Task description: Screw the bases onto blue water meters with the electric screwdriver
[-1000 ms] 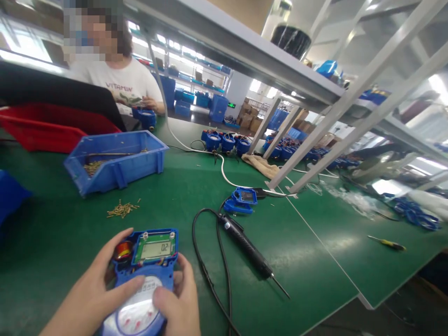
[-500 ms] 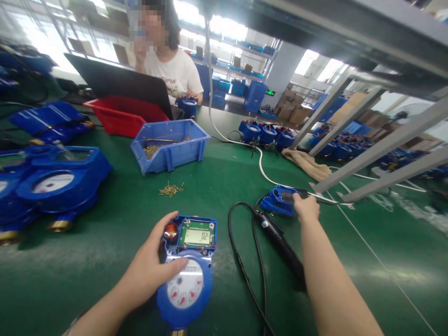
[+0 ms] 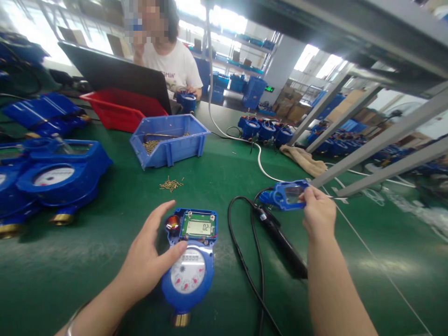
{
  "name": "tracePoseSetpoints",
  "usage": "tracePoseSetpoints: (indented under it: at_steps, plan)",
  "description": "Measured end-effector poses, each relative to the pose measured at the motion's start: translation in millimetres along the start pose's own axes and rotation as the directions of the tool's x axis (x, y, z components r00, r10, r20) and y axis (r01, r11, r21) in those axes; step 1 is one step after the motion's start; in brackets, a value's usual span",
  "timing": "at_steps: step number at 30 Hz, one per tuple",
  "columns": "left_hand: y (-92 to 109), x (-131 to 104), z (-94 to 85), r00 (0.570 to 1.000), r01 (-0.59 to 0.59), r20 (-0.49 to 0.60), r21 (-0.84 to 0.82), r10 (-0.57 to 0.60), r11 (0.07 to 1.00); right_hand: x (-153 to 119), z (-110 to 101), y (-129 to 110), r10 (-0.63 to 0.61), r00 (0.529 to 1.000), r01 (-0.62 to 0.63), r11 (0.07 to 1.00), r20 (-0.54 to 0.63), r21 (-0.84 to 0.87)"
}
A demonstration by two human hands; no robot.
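Observation:
A blue water meter (image 3: 189, 275) lies face up in front of me, its top housing uncovered. A green circuit board (image 3: 199, 226) with a lit display shows there, beside a dark reddish round part (image 3: 172, 224). My left hand (image 3: 149, 254) is spread open at the meter's left side, its thumb over the edge near the dial. At the right, my right hand (image 3: 318, 210) pinches the end of a blue meter cover (image 3: 292, 195) with a clear window, lifted and tilted. Just below the cover lies a black electric screwdriver (image 3: 280, 242) with its cable.
Small brass screws (image 3: 171, 184) lie in a pile before a blue bin (image 3: 171, 144) of more screws. A red bin (image 3: 119, 112) stands behind it. Finished-looking blue meters (image 3: 59, 179) crowd the left. Metal posts (image 3: 378, 135) rise at the right. A co-worker (image 3: 171, 65) sits opposite.
My right hand has picked up the blue cover and turned its window toward me. My left hand's grip on the meter has loosened, with its fingers now more spread.

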State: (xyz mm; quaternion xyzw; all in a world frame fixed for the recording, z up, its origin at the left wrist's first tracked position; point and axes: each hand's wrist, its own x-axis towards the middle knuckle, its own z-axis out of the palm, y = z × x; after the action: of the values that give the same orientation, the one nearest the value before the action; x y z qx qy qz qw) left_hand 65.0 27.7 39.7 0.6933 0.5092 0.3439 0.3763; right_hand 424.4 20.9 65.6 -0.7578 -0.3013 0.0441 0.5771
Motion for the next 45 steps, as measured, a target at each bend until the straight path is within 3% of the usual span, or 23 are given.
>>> tracePoseSetpoints:
  at_steps: [3,5,7,9,13,16,19,22,27,31,33,37,39,43,45]
  plan:
    - [17.3,-7.0,-1.3,0.952,-0.251,-0.122,0.209,0.28,0.945,-62.3,-6.4,-27.9,-0.017,0.98,0.0,0.996,0.196,0.087]
    - [30.5,-11.6,-1.0,0.903,-0.394,-0.084,0.235,0.422,0.889,-100.6,-7.6,-44.8,-0.029,0.933,-0.02,0.991,0.359,0.131]
    - [42.2,-14.9,1.1,0.883,-0.456,-0.016,0.212,0.47,0.864,-129.5,-7.2,-58.3,-0.077,0.913,0.028,0.992,0.401,0.127]
    - [52.1,-16.8,4.4,0.901,-0.434,0.08,0.165,0.427,0.885,-148.4,-6.0,-67.2,-0.127,0.907,0.082,0.988,0.401,0.128]
    - [68.2,-19.5,11.3,0.937,-0.251,0.284,0.149,0.202,0.957,-170.8,-3.3,-74.6,-0.177,0.876,0.11,0.979,0.449,0.172]
    - [74.9,-22.5,14.3,0.93,-0.158,0.357,0.166,0.09,0.973,-184.6,-2.3,-80.2,-0.235,0.855,0.184,0.971,0.462,0.155]
    - [72.9,-27.2,14.7,0.904,-0.053,0.427,0.132,-0.009,0.99,-196.0,-4.3,-88.8,-0.351,0.837,0.338,0.935,0.421,0.108]
    - [63.6,-33.7,12.2,0.891,-0.01,0.454,0.049,-0.013,0.999,-205.2,-9.5,-93.9,-0.481,0.801,0.494,0.867,0.356,0.06]
    - [49.9,-40.2,4.3,0.895,-0.094,0.437,-0.003,0.085,0.996,-230.3,-12.2,-85.1,-0.6,0.732,0.623,0.781,0.322,0.039]
    - [49.4,-37.1,0.2,0.916,-0.077,0.4,0.096,0.033,0.992,-256.2,-4.9,-79.7,-0.518,0.811,0.53,0.848,0.274,0.035]
    - [51.2,-35.6,-0.3,0.908,-0.019,0.419,0.041,0.0,0.999,-260.1,-2.2,-80.1,-0.49,0.83,0.497,0.866,0.266,0.044]
    - [53.8,-36.2,-0.8,0.841,0.145,0.534,-0.056,-0.093,0.988,-244.8,-3.3,-82.6,-0.552,0.777,0.538,0.832,0.302,0.135]
    - [53.7,-37.7,-2.0,0.817,0.149,0.567,-0.043,-0.099,0.988,-232.9,-5.2,-84.7,-0.55,0.777,0.542,0.832,0.307,0.117]
    - [52.9,-40.0,-4.6,0.867,0.009,0.498,-0.059,0.022,0.998,-215.7,-6.2,-90.2,-0.449,0.837,0.46,0.887,0.314,0.04]
    - [53.4,-39.5,-6.2,0.87,0.012,0.492,-0.057,0.018,0.998,-211.1,-5.0,-91.6,-0.43,0.845,0.443,0.896,0.319,0.033]
